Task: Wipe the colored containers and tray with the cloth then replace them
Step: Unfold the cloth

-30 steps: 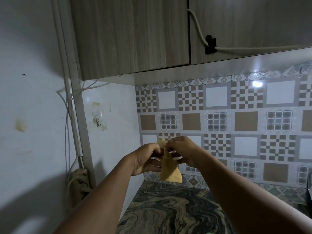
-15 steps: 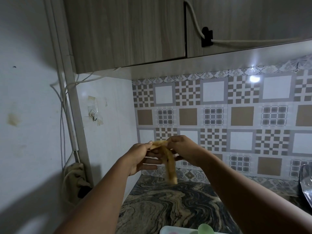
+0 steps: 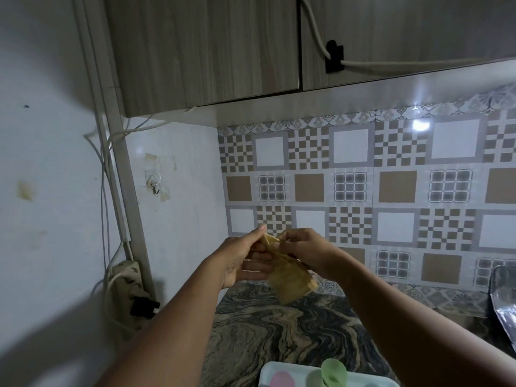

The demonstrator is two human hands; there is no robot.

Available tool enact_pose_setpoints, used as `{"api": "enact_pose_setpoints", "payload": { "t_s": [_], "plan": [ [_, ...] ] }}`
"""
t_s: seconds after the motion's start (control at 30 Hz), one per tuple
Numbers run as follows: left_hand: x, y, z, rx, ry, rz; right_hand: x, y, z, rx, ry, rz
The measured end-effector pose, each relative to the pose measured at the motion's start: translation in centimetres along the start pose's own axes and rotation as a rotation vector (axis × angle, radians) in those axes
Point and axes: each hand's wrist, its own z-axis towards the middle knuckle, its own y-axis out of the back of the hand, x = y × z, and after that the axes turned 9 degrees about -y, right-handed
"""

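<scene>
- I hold both hands up in front of me, above the far part of the tabletop, with the tiled back wall behind them.
- My left hand pinches the upper edge of the yellow cloth between thumb and fingers; the thumb points upward and the other fingers lie behind the fabric.
- My right hand grips the same upper edge just beside the left, fingers curled over the fabric.
- The cloth hangs down from between the two hands, folded in layers, its lower corner free in the air and not touching the tabletop.
- The tray sits on the near part of the tabletop, pale and cut off by the bottom edge of the view, well apart from the cloth.
- In the tray stands a green container, and to its left lies a pink container, of which I see only the top.
- A wooden wall cabinet hangs overhead; a pale cable runs across its doors through a black clip.
- On the left wall there is a small stuck-on hook, and lower down a power strip with a black plug.
- Something shiny and crinkled shows at the right edge; I cannot tell what it is.
</scene>
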Motion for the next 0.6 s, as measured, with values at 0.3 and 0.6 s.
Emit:
{"api": "enact_pose_setpoints", "payload": {
  "t_s": [0.3, 0.6],
  "plan": [
    [0.7, -0.2, 0.3, -0.017, -0.054, -0.019, -0.2, 0.7, -0.5, -0.057, -0.022, 0.047],
    [2.5, 4.7, 0.1, 0.008, 0.095, 0.403, 0.1, 3.3, -1.1, -0.338, -0.024, 0.091]
  ]
}}
